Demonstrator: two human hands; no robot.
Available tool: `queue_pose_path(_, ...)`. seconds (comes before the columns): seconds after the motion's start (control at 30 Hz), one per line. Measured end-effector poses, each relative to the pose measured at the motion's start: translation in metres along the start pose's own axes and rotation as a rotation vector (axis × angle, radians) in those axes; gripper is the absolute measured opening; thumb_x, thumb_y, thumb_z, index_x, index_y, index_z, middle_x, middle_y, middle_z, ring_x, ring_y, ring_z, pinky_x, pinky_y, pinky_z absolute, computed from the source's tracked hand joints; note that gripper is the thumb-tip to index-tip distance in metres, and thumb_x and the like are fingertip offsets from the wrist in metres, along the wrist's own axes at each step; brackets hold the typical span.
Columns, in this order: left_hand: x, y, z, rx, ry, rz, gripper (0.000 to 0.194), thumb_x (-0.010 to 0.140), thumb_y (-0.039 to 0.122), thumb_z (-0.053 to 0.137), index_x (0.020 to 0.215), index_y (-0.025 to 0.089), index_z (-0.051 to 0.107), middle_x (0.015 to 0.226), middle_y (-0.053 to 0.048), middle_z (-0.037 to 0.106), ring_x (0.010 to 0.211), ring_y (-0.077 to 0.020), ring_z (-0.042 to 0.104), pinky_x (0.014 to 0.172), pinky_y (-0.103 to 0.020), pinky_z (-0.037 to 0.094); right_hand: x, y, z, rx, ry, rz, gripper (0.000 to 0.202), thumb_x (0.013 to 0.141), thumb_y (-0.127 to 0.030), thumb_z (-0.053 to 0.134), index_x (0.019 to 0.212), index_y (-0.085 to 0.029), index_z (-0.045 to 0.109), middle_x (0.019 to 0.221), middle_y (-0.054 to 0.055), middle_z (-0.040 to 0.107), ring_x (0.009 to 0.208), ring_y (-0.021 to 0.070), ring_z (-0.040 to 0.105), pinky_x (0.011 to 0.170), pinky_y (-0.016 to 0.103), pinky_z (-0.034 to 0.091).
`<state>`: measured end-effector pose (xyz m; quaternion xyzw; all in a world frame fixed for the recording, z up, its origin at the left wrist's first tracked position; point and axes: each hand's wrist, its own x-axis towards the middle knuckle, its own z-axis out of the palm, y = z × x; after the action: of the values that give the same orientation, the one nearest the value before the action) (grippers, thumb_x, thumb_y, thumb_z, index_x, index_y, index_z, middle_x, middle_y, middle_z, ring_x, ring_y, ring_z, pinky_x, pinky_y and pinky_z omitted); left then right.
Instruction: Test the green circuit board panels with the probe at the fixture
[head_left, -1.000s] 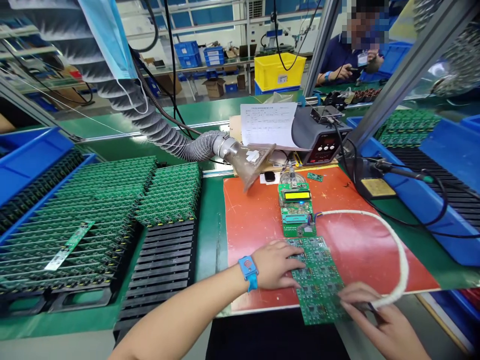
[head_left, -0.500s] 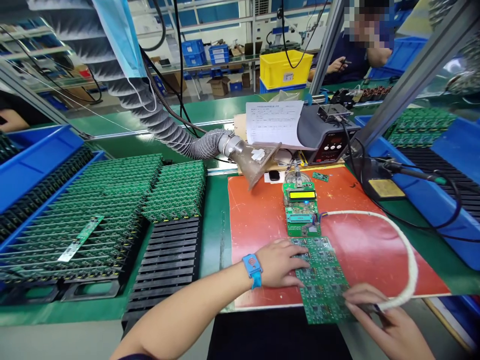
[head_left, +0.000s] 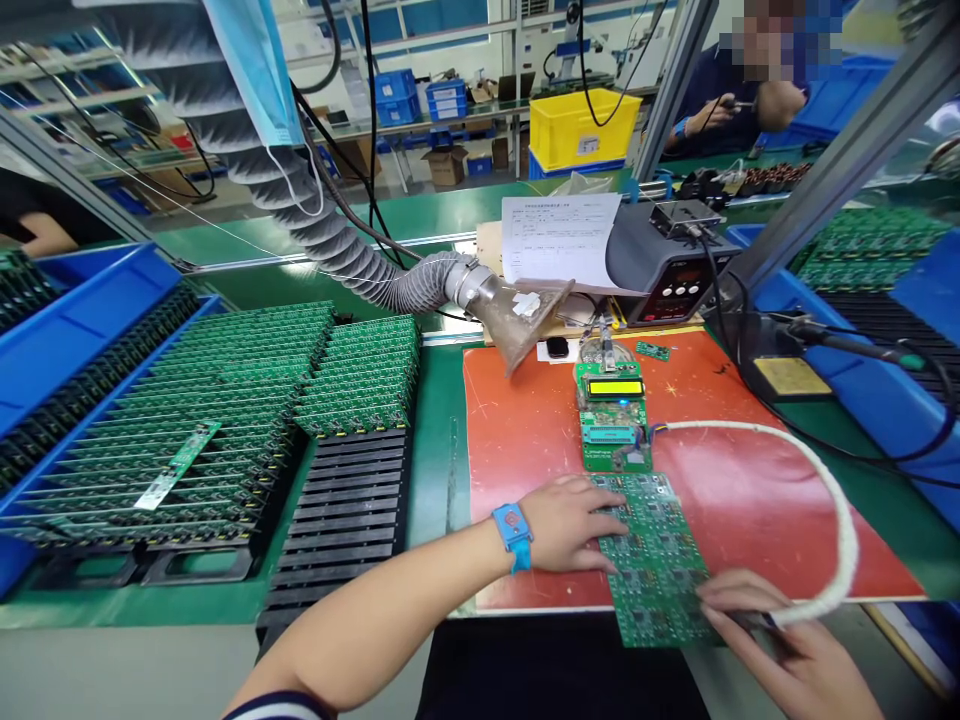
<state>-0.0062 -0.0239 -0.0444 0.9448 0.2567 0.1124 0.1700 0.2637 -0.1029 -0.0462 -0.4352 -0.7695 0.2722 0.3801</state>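
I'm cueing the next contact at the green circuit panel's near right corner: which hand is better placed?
Likely the right hand: it holds the end of the white cable beside that corner of the circuit panel. The left hand lies over the panel's left edge, farther away.

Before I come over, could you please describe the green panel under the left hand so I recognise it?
On the green bench, find the red mat. On the near side of the board with the yellow display, a green panel reaches past the mat's near edge. Unlike that board, it has no screen, only repeated small circuits, with the left hand on its left side.
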Motion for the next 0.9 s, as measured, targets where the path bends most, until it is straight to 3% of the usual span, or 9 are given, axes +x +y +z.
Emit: queue_pose_path(0.9, -0.0002, 0.0003, -0.0014, 0.009, -0.006, -0.001, 0.046, 0.089, 0.055, 0.053, 0.12, 0.022, 0.059, 0.138, -0.006, 0.049, 0.117, -0.0246, 0.051, 0.102, -0.04, 0.04, 0.0004, -0.0004, 0.0, -0.002, 0.0, 0.036, 0.004, 0.083, -0.026, 0.064, 0.082, -0.023, 0.067, 0.08, 0.004, 0.067, 0.076, 0.0185, 0.068, 0.067, 0.022, 0.058)
